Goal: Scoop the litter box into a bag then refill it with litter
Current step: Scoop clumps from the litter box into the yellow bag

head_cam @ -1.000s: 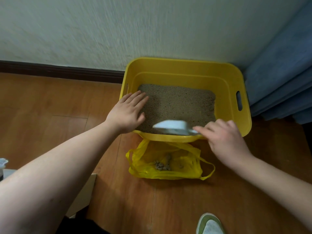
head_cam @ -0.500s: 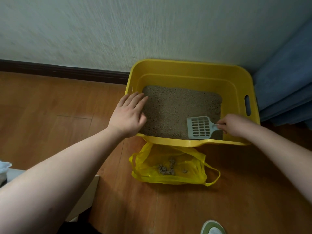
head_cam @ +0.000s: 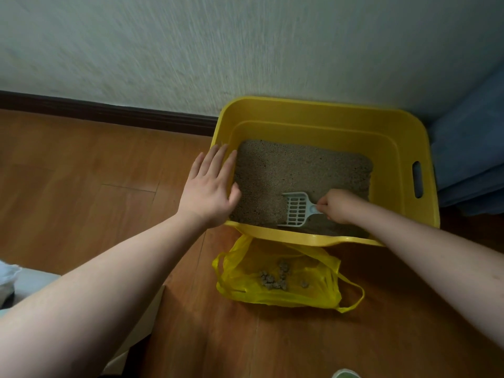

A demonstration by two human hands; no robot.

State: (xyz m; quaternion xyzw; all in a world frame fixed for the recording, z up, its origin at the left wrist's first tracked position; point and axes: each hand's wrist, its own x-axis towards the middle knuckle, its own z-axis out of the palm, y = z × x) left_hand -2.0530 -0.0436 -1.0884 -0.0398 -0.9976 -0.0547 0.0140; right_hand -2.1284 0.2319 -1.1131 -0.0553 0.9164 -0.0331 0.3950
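A wooden floor (head_cam: 81, 203) is carrying everything here, running up to a pale wall (head_cam: 191, 50) with a dark skirting board (head_cam: 109, 113) along its foot. A blue curtain (head_cam: 469, 165) is hanging at the right edge of the floor. Against the wall, a yellow litter box (head_cam: 395, 148) is sitting on the floor, its bottom covered in brown litter (head_cam: 294, 173); a slot handle is showing in its right wall. Just in front of the box's near rim, a yellow plastic bag (head_cam: 300, 296) is lying open on the floor, with a small heap of grey clumps (head_cam: 275, 281) resting inside it.

The left hands (head_cam: 210, 189) is lying flat and wide open, fingers spread slightly, palm pressing down on the box's left rim near the near-left corner, fingertips reaching over the edge toward the litter. It is holding nothing. The right hands (head_cam: 336, 205) is curled into a closed fist around the handle of a pale grey slotted scoop (head_cam: 297, 210), down inside the box near its near rim. The scoop's head is pointing left, with its leading edge digging into the litter. A light green shoe tip (head_cam: 346, 373) is peeking in at the bottom edge.
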